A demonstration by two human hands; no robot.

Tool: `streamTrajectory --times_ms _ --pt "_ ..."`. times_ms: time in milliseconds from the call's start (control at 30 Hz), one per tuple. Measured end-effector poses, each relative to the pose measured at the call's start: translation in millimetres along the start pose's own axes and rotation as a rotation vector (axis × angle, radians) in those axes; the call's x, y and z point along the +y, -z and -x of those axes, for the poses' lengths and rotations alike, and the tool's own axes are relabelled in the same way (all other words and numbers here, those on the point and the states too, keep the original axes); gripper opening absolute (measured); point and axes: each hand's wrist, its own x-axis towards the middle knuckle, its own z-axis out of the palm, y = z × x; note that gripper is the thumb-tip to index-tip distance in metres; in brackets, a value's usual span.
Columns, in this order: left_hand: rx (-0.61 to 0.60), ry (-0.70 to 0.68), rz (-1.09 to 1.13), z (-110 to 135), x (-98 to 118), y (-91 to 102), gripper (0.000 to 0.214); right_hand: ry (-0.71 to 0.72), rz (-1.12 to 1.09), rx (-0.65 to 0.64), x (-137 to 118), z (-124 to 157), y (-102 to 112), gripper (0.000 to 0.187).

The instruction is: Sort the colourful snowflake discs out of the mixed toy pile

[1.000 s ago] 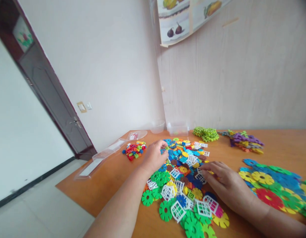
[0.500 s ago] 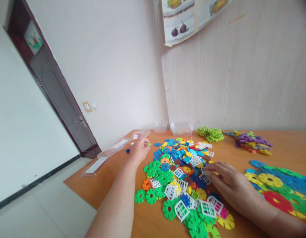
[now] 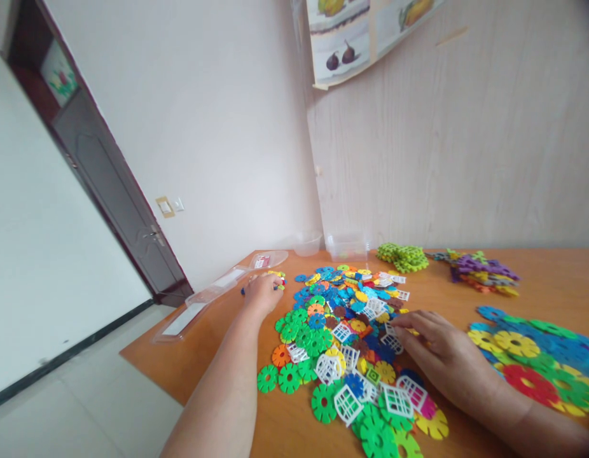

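A heap of coloured plastic flower-shaped discs and white lattice pieces (image 3: 352, 331) lies on the orange table (image 3: 218, 343). My left hand (image 3: 260, 294) reaches out to the left of the heap and rests over a small pile of tiny coloured bricks (image 3: 278, 277), which it mostly hides. Its fingers curl downward; whether anything is in them I cannot see. My right hand (image 3: 435, 353) lies on the right side of the heap, fingers bent and touching white lattice pieces (image 3: 392, 340).
Clear plastic lids (image 3: 213, 292) and two clear tubs (image 3: 345, 245) stand at the table's far left and back. Green (image 3: 403, 256) and purple (image 3: 483, 270) piece stacks lie by the wall. Large joined discs (image 3: 537, 362) spread at right. A door (image 3: 103, 184) is at left.
My left hand has moved from the top of the disc heap leftward to the small brick pile and now covers it. My right hand has stayed in place.
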Motion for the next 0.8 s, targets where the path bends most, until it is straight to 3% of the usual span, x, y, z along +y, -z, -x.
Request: streamTrajectory --times_ms 67,333,800 --pt "0.016 -0.034 -0.057 1.0 0.2 -0.9 0.018 0.002 -0.006 0.004 -0.4 -0.1 0.3 0.027" --pt "-0.055 0.038 -0.112 0.3 -1.6 -7.4 0.019 -0.018 -0.002 0.001 -4.9 0.4 3.2 0.029" --pt "-0.173 0.103 0.060 -4.0 -10.8 -7.9 0.022 -0.015 -0.022 0.009 -5.4 0.5 3.2 0.027"
